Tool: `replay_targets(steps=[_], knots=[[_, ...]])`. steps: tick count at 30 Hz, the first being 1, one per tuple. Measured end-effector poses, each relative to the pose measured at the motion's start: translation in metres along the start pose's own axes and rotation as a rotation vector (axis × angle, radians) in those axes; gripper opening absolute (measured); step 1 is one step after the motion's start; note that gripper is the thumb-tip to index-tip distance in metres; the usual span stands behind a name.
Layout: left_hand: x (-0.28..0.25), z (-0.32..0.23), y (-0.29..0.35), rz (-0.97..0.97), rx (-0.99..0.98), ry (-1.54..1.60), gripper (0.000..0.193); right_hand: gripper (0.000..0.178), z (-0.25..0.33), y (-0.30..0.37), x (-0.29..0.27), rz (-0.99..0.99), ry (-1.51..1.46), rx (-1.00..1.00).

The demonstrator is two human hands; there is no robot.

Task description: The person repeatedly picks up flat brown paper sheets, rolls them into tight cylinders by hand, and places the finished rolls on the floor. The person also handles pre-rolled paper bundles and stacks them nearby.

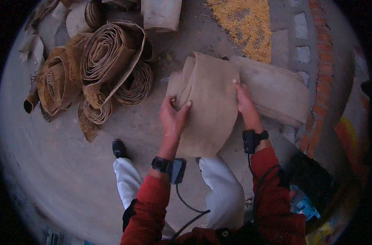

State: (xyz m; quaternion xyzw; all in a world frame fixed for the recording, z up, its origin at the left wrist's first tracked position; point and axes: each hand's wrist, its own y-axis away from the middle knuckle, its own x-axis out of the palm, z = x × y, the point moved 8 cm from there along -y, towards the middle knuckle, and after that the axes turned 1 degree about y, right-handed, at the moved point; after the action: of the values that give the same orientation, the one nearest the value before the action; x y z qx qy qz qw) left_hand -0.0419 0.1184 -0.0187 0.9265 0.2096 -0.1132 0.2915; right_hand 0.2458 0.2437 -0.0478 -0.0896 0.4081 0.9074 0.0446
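Observation:
A beige, heavy canvas-like cloth (210,98), folded into several layers, is held up in front of my legs. My left hand (173,116) is closed on its left side, thumb lying over the upper layer and fingers partly tucked among the folds. At the right edge, my right hand (246,100) grips the same cloth with the thumb up and the other fingers partly hidden. The cloth's near end hangs in a curve toward my knee. Just beyond my right hand lies a flat folded stack of similar cloth (275,90), partly covered by the held one.
Large brown rolls of cloth (102,55) are heaped on the ground at the left. More rolled and folded pieces (161,14) lie at the far side. Yellow grain (251,24) is spread at the far right, near a brick edging (324,65). Cables hang from both my wrists.

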Motion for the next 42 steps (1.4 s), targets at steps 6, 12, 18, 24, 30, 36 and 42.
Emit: replay_targets(steps=[6,12,18,24,30,36,42], knots=[[0.083,0.021,-0.064,0.263,0.188,0.301,0.059,0.075,0.035,0.022,0.062,-0.245,0.835,-0.683],[0.049,0.060,-0.058,0.194,-0.043,0.485,0.050,0.070,-0.038,0.034,0.137,-0.171,1.448,-0.676],[-0.076,0.127,0.033,0.156,-0.459,0.558,0.044,0.066,-0.003,-0.012,0.145,-0.179,1.466,-0.688],[-0.144,0.149,0.091,0.275,-0.630,0.618,0.045,0.073,-0.030,0.037,0.112,-0.520,1.296,-0.606],[-0.159,0.163,0.089,0.446,-0.697,0.580,0.048,0.087,-0.220,0.138,0.060,-0.531,0.021,-0.063],[-0.151,0.206,0.075,0.442,-0.706,0.507,0.044,0.074,-0.274,0.095,0.148,-0.148,-0.742,-0.170],[-0.158,0.193,0.072,0.437,-0.654,0.496,0.044,0.089,-0.195,0.061,0.138,-0.416,0.499,-0.448]])
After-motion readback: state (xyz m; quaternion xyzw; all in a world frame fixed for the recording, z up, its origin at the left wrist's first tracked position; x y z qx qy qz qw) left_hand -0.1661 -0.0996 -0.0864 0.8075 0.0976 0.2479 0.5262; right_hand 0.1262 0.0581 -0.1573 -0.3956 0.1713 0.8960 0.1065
